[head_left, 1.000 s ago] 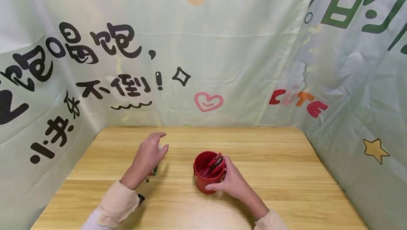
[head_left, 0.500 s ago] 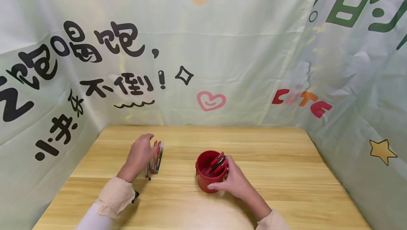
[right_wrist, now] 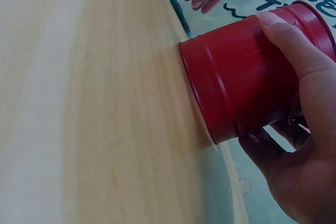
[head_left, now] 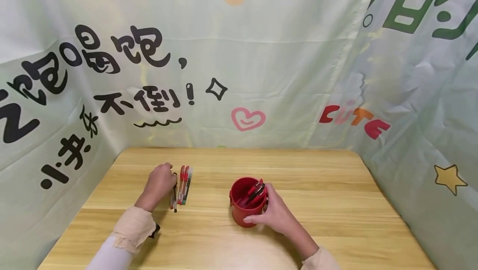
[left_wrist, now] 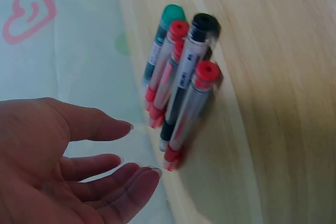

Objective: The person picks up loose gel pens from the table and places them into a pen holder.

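Beside the left hand (head_left: 157, 183), several pens lie side by side on the wooden table. In the left wrist view the row includes red-capped pens (left_wrist: 191, 108), a black pen (left_wrist: 185, 74) and a green pen (left_wrist: 157, 51). The left hand's (left_wrist: 58, 166) fingers are bent loosely with a gap between thumb and fingertips, and nothing is in them. A red bucket (head_left: 242, 217) stands upright right of the pens, gripped round its side by the right hand (head_left: 276, 212). Red and black pens (head_left: 257, 190) lean inside it. In the right wrist view the thumb presses the bucket's wall (right_wrist: 241, 72).
The light wooden table (head_left: 336, 203) is enclosed at the back and sides by a printed pale green cloth (head_left: 291, 75). A small black object (head_left: 154, 231) shows at the left wrist wrap (head_left: 133, 228).
The left hand has moved left and a little toward the near side, uncovering the pens on the table. The view shifted slightly at first. The right hand stays on the bucket.
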A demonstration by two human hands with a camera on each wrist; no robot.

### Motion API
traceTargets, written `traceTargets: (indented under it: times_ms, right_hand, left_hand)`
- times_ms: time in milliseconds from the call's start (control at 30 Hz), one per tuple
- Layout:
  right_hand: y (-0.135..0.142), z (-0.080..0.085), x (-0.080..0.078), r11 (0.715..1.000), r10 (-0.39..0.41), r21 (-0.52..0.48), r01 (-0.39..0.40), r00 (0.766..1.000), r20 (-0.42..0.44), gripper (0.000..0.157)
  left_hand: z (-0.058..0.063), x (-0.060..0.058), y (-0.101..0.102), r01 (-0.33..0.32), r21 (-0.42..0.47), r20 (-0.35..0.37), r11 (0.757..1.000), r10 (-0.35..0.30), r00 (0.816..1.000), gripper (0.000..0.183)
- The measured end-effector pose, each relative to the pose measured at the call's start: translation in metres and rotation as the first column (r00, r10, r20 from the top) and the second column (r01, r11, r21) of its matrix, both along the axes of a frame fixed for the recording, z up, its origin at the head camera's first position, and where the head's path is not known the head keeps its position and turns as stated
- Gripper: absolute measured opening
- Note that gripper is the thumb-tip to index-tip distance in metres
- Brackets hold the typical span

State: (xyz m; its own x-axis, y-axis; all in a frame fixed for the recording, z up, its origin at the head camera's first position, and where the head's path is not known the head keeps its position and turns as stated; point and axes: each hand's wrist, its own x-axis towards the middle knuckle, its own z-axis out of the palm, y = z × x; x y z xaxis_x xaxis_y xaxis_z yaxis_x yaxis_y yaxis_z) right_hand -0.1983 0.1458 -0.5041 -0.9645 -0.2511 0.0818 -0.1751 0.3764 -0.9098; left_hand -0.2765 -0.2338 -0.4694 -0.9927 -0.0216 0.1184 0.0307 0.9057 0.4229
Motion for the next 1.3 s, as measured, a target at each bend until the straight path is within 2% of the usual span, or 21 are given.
traceTargets:
  times_ms: [133, 167, 233, 300, 733, 900, 1100, 1300]
  right_hand:
    - [0.0, -0.001, 0.0, 1.0, -0.001, -0.002, 0.001, 1.0, -0.002, 0.098]
    - [0.0, 0.0, 0.0, 1.0, 0.0, -0.005, 0.0, 1.0, -0.001, 0.098]
    - [0.001, 0.0, 0.0, 1.0, 0.003, -0.006, -0.003, 1.0, -0.004, 0.098]
    - [0.0, 0.0, 0.0, 1.0, 0.007, -0.01, -0.007, 1.0, -0.01, 0.099]
    - [0.001, 0.0, 0.0, 1.0, 0.005, 0.007, -0.005, 1.0, -0.027, 0.099]
    - [0.001, 0.0, 0.0, 1.0, 0.004, 0.002, -0.004, 1.0, -0.012, 0.099]
    - [0.0, 0.001, 0.0, 1.0, 0.008, 0.003, -0.008, 1.0, -0.01, 0.099]
    - [0.0, 0.001, 0.001, 1.0, 0.002, 0.01, -0.002, 1.0, -0.009, 0.099]
  left_hand:
    - [-0.003, -0.002, -0.004, 0.006, -0.026, 0.027, 1.0, -0.006, 1.0, 0.009]
    - [-0.004, -0.003, -0.004, 0.008, -0.022, 0.04, 1.0, -0.007, 0.999, 0.006]
    - [-0.005, -0.003, -0.006, 0.01, -0.019, 0.057, 1.0, -0.009, 0.998, 0.019]
    - [-0.007, -0.003, -0.008, 0.01, -0.015, 0.061, 1.0, -0.009, 0.998, 0.022]
    - [-0.015, -0.008, -0.012, 0.001, 0.0, 0.097, 1.0, -0.001, 0.995, 0.013]
    - [-0.015, -0.01, -0.013, 0.003, -0.036, 0.1, 0.999, 0.001, 0.995, 0.018]
    - [-0.015, -0.012, -0.016, -0.003, -0.067, 0.105, 0.998, 0.01, 0.994, 0.014]
    - [-0.014, -0.012, -0.017, -0.019, -0.027, 0.112, 0.999, 0.021, 0.993, 0.012]
